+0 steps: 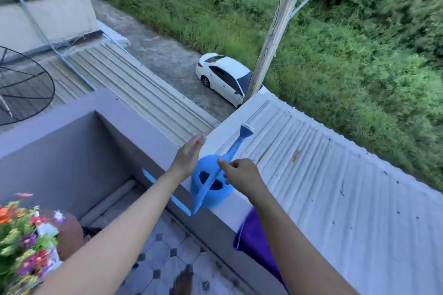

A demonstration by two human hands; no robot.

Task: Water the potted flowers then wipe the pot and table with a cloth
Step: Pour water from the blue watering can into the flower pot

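A blue watering can [211, 189] stands on top of the balcony wall [153, 132], its spout pointing away over the roof. My left hand [189, 153] is flat and open just left of the can, apart from it. My right hand [242, 175] hovers over the can with its fingers curled. Its thumb and forefinger tips are at the top of the handle; whether they grip it is unclear. A purple cloth [254, 242] hangs over the wall under my right forearm. Potted flowers [24, 239] in many colours are at the lower left.
A brown clay pot [70, 235] sits behind the flowers on the tiled balcony floor [165, 254]. Beyond the wall a corrugated metal roof [335, 175] slopes away. Far below are a white car [225, 76], a pole and grass.
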